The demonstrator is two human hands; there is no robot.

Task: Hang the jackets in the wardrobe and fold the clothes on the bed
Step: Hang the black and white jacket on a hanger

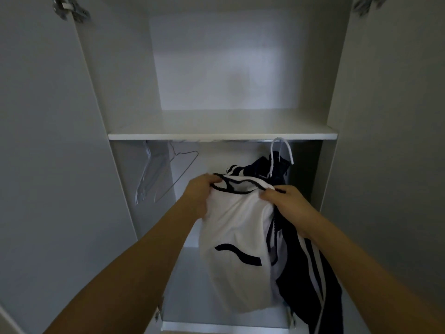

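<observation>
Both arms reach forward into the open wardrobe [240, 136]. The left hand [199, 194] and right hand [286, 201] each pinch the collar edge of a white and navy jacket [238, 249], fingers curled over the fabric, holding it up below the shelf. A white hanger [280, 153] rises from the collar; its hook sits at the rail, contact unclear. Spare hangers [159, 174] hang at the left. The rail is largely hidden behind the shelf edge. The jacket's lower hem runs out of frame.
</observation>
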